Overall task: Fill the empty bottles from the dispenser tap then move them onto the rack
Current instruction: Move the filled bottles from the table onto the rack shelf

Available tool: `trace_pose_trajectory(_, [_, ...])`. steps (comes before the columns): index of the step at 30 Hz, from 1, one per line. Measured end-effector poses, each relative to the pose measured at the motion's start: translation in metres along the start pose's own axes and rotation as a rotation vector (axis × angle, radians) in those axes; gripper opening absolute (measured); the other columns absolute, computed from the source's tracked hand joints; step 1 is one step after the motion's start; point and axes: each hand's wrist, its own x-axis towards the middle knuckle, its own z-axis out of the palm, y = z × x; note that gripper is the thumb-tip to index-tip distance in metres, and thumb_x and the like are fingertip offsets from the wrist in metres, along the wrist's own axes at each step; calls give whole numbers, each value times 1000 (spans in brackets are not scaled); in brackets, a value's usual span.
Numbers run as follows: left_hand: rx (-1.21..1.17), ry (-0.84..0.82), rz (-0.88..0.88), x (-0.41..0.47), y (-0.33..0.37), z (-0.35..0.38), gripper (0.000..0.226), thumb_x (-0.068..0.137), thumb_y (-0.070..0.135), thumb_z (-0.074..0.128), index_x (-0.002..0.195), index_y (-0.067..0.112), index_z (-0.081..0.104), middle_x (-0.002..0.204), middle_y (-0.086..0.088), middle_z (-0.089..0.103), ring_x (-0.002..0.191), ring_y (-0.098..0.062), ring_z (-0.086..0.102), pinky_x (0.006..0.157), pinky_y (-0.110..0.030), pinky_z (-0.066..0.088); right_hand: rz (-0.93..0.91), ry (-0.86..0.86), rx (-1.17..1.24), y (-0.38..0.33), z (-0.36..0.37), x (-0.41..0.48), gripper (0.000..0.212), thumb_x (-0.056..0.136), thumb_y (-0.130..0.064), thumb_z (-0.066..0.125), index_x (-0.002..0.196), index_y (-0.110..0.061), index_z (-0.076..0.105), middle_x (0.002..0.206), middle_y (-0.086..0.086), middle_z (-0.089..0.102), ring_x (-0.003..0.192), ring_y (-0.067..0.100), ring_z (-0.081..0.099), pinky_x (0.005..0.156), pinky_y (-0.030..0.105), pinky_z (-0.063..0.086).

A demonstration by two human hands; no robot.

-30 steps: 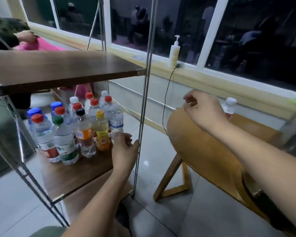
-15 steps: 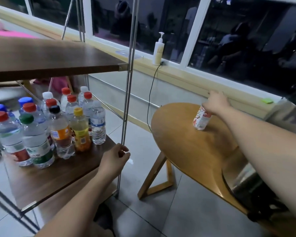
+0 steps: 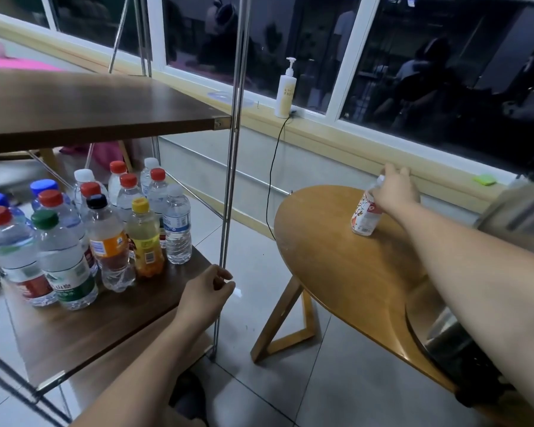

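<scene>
A bunch of bottles (image 3: pixel 65 260) stands on the low shelf of the rack (image 3: pixel 111 318). Most of them have clear water inside. The yellow-cap bottle (image 3: pixel 144 238) holds a yellow drink. Their caps are red, blue, green, black and white.

One small bottle (image 3: pixel 366 215) stands up straight on the desk (image 3: pixel 336 272), near the far edge. It is white with red and orange pictures, so you cannot tell what is in it. Your right hand (image 3: pixel 395 192) is on its top. Your fingers (image 3: pixel 396 172) curl round the neck and cap and grip it.

Your left hand (image 3: pixel 204 295) hangs just beside the front pole of the rack. Its fingers (image 3: pixel 225 277) are loosely bent and hold nothing.

The desk is round, smooth, yellow-brown wood with slanted wood legs. The rack has dark wood shelves and thin shiny metal poles. A shiny metal thing (image 3: pixel 435 322) sits on the near part of the desk, partly hidden by your arm. A tall pump bottle (image 3: pixel 285 94) stands on the window sill, with a black cord (image 3: pixel 272 180) hanging below it.
</scene>
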Motion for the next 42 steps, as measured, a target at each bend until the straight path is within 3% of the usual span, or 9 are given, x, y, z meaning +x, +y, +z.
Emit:
trace_pose_trajectory(6, [-17, -12, 1, 2, 6, 1, 10, 98, 38, 73, 105, 32, 70, 89, 7, 73, 83, -10, 70, 69, -26, 51, -76, 68, 102, -6, 5, -20, 34, 100, -40, 75, 111, -20, 50, 119, 13, 51, 98, 40, 57, 76, 43, 48])
trace_pose_trajectory(12, [-64, -20, 12, -6, 14, -1, 20, 96, 45, 76, 110, 32, 69, 89, 7, 73, 82, -11, 71, 69, -24, 52, -225, 34, 117, -33, -4, -58, 32, 102, -41, 71, 110, -19, 49, 118, 14, 52, 98, 41, 58, 82, 48, 53])
trace_pose_trajectory(15, [-126, -2, 14, -14, 24, -11, 31, 94, 53, 77, 115, 33, 66, 98, 11, 74, 89, -8, 71, 69, -19, 50, -331, -25, 139, -58, -19, -87, 32, 102, -42, 70, 109, -20, 49, 114, 12, 55, 94, 37, 58, 76, 43, 48])
trace_pose_trajectory(25, [-306, 109, 177, -59, 22, -34, 82, 75, 62, 92, 141, 38, 51, 130, 16, 65, 121, -6, 66, 99, -36, 59, -725, -263, 407, -158, -43, -219, 40, 97, -55, 72, 123, -30, 54, 115, -4, 59, 96, 19, 60, 72, 32, 50])
trace_pose_trajectory(28, [-302, 204, 211, -65, 12, -48, 89, 73, 62, 93, 144, 37, 47, 138, 11, 60, 127, -12, 64, 102, -39, 58, -829, -341, 489, -193, -29, -253, 39, 94, -56, 75, 117, -31, 56, 111, -3, 59, 92, 19, 58, 73, 33, 42])
trace_pose_trajectory(32, [-174, 424, 234, -77, -1, -83, 74, 77, 58, 84, 139, 40, 48, 138, 17, 58, 133, -5, 56, 104, -25, 48, -977, -424, 555, -239, -4, -296, 37, 95, -52, 75, 119, -29, 58, 115, -5, 58, 97, 18, 58, 80, 39, 48])
trace_pose_trajectory(36, [-171, 570, 143, -85, -30, -112, 79, 78, 38, 87, 146, 31, 49, 141, 13, 61, 134, -7, 57, 106, -38, 51, -1106, -362, 564, -290, 18, -326, 42, 94, -48, 77, 128, -31, 59, 130, -5, 58, 109, 25, 63, 84, 39, 52])
trace_pose_trajectory(39, [-138, 703, 125, -85, -53, -128, 71, 82, 17, 87, 144, 20, 53, 135, 6, 65, 128, -9, 61, 103, -43, 54, -1190, -355, 527, -322, 33, -342, 42, 95, -45, 77, 126, -25, 57, 129, 1, 58, 112, 29, 63, 86, 43, 55])
trace_pose_trajectory(42, [-134, 807, 105, -82, -68, -139, 63, 87, 19, 83, 142, 32, 55, 135, 5, 66, 131, -20, 62, 100, -49, 55, -1235, -360, 501, -352, 36, -347, 36, 100, -49, 69, 122, -24, 58, 120, 1, 58, 109, 28, 60, 86, 45, 54])
